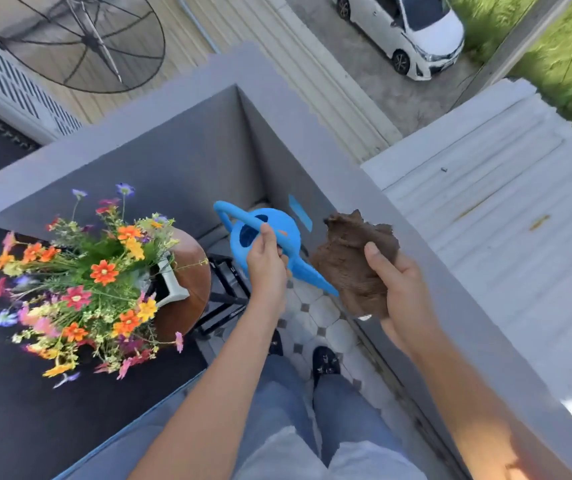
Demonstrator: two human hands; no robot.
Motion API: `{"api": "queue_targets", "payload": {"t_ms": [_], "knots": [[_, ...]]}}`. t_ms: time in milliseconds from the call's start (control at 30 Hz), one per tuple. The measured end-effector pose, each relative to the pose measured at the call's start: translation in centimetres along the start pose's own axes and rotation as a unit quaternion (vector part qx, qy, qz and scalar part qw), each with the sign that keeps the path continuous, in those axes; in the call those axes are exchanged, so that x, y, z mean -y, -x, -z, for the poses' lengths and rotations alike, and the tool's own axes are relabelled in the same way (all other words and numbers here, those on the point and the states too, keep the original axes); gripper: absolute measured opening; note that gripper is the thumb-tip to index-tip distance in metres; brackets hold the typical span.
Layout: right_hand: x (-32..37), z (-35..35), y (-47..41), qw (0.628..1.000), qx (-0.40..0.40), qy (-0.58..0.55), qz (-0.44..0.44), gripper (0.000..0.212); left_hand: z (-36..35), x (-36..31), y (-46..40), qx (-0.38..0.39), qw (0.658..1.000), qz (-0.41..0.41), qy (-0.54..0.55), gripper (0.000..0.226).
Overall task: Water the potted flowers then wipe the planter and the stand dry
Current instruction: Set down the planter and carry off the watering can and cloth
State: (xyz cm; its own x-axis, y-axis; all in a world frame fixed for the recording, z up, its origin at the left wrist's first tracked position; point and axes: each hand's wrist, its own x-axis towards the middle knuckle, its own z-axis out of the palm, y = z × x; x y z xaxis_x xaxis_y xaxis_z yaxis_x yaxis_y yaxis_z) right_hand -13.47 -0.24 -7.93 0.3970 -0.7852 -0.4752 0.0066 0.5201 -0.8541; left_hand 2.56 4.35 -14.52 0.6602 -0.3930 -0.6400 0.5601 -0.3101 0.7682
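Note:
A bunch of orange, pink and purple flowers (80,282) spreads out of a white planter (173,284). The planter stands on a round brown stand (194,271) with black legs, at the left. My left hand (265,261) grips the handle of a blue watering can (270,237), held in the air to the right of the stand with its spout pointing down and right. My right hand (402,289) holds a crumpled brown cloth (353,265) beside the can, near the grey wall.
A grey balcony wall (187,147) closes the corner ahead and runs along the right. Pale tiles with dark diamonds (315,317) cover the floor by my feet. A dark surface (35,410) lies at the lower left. A white car (412,32) is parked far below.

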Motion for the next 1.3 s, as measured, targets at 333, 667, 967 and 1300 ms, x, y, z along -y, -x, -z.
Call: {"api": "queue_targets", "payload": {"t_ms": [333,667,967,1300], "knots": [[-23.0,-0.7,-13.8,0.982,0.048,0.142,-0.114,0.027,5.1,17.8,-21.3,-0.057,0.993,0.016,-0.104,0.049],[-46.2,3.7,-29.1,0.969,0.004,0.142,-0.200,0.040,7.1,37.2,-43.2,-0.060,0.974,0.067,-0.206,0.051],[-54.4,4.2,-35.9,0.970,0.023,0.159,-0.184,0.042,5.2,41.0,-51.3,-0.011,0.972,0.103,-0.212,0.048],[-54.1,3.3,-41.8,0.966,0.066,0.199,-0.151,0.044,3.7,42.1,-54.0,0.070,0.955,0.172,-0.232,0.047]]}}
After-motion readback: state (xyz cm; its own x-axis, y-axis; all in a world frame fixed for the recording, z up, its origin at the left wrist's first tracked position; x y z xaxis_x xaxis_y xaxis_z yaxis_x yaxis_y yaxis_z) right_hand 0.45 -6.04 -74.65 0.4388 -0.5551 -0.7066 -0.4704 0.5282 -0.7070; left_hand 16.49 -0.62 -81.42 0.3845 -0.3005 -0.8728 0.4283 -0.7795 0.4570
